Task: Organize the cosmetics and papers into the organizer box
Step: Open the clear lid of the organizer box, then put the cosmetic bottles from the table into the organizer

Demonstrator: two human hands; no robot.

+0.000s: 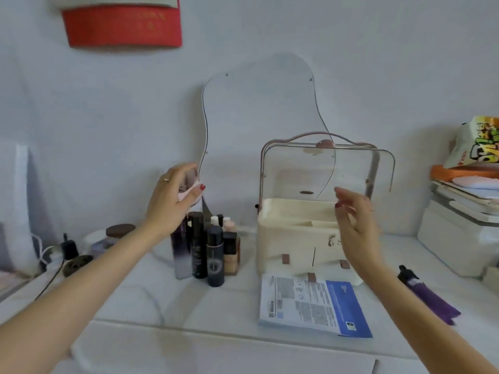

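Clear lid (pixel 259 125) pinched in raised left hand (pixel 172 198); right hand (pixel 353 220) loosely open, empty.

Cream plastic organizer box (pixel 294 249) with a pink carrying handle and small brown drawer tabs, standing upright on the white surface; its clear curved lid (pixel 326 168) is raised above the open top compartment. Printed white-and-blue paper sheets (pixel 313 306) lie flat just in front of the box, their far edge at its base. Left of the box, well apart, a cluster of upright cosmetic bottles (pixel 208 249): dark purple, black, navy and beige containers standing close together
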